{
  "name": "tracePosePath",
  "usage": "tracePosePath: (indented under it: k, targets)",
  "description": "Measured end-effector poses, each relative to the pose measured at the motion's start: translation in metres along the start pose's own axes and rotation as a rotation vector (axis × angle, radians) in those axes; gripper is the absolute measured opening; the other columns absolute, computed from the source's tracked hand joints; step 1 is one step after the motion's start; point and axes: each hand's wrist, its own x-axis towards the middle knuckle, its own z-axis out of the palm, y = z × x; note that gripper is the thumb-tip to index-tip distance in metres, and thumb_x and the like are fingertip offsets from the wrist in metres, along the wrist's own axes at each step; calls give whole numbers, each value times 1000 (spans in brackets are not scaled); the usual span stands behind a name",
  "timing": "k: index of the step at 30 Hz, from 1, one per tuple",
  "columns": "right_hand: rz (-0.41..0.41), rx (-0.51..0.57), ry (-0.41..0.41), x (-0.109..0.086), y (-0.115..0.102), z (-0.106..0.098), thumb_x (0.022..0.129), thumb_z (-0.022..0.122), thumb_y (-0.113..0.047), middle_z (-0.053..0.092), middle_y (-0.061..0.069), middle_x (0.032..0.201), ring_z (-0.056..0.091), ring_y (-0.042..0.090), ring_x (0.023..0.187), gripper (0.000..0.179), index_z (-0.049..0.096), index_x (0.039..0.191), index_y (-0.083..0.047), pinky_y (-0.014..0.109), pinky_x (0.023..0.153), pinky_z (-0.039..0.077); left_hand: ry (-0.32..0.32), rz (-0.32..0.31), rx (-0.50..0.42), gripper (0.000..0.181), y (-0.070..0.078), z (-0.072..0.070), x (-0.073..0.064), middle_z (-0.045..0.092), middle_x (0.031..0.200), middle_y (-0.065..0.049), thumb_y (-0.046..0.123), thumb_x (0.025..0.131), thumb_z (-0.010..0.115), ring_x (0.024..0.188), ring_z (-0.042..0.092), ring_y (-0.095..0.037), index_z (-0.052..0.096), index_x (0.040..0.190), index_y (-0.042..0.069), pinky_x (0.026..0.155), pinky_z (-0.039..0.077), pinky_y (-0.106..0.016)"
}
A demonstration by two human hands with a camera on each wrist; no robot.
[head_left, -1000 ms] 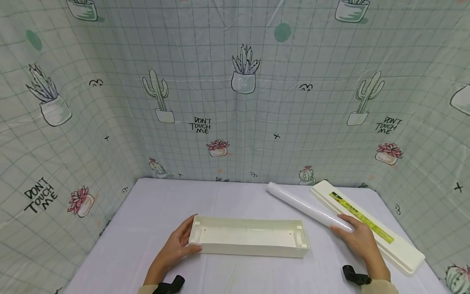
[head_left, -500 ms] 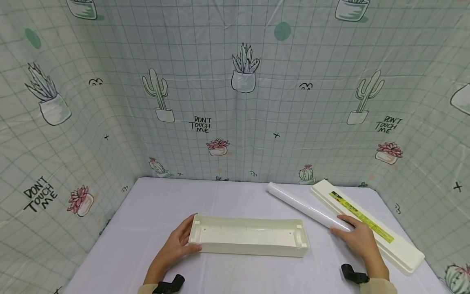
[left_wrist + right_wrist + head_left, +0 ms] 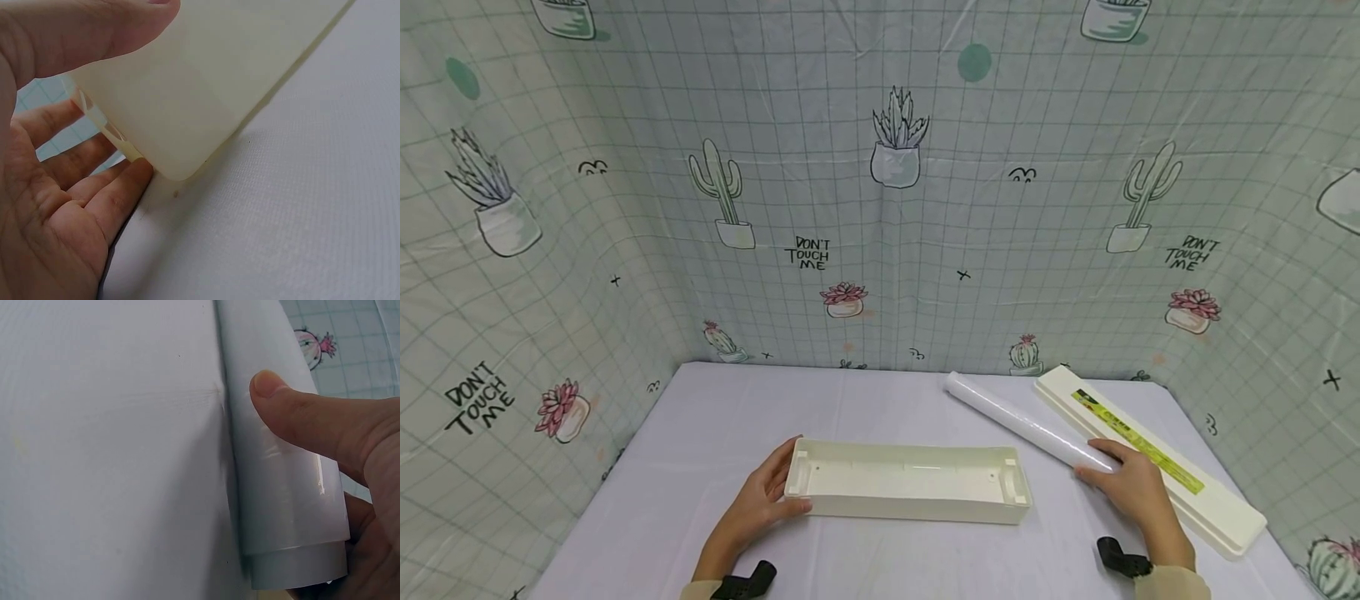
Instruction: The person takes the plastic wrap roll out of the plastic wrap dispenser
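Observation:
A long cream plastic box point(image 3: 910, 508), its top side uncovered, sits at the middle of the table. My left hand point(image 3: 758, 504) grips its left end, thumb on the front wall and fingers round the end, as the left wrist view of the box point(image 3: 181, 94) also shows. To the right lies a roll of clear plastic film point(image 3: 1015, 417), slanting away towards the back. My right hand point(image 3: 1131, 492) holds the near end of this roll point(image 3: 281, 469), thumb across the top and fingers down the far side, partly hidden.
A long cream lid point(image 3: 1225, 512) with a yellow-green label lies slanted at the right, just beyond the roll and my right hand. A white cloth covers the table point(image 3: 700, 425). A printed cactus curtain point(image 3: 880, 242) hangs round the back and sides.

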Motion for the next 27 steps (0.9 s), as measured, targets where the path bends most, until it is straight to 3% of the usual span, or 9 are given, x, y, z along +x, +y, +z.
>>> tracePosePath:
  k: [18,25,27]
  targets:
    - [-34,23,-10,1,0,2,89,81,-31,58,31,139,48,52,132,70,53,144,3,64,104,43,-13,4,6,103,-1,0,1,29,166,-23,4,79,85,152,30,-37,23,163,3,106,40,-10]
    - [-67,32,1,3,-1,0,91,79,-31,61,31,136,50,53,130,68,54,143,4,64,103,43,-27,27,-31,100,0,-2,-1,26,167,-24,3,83,81,139,44,4,21,163,3,107,42,-12]
    - [-62,28,2,2,-1,0,91,79,-30,61,31,135,51,53,130,67,54,143,5,63,103,44,-38,40,-44,99,0,-1,-2,26,166,-26,3,84,79,136,45,8,20,163,2,107,42,-12]
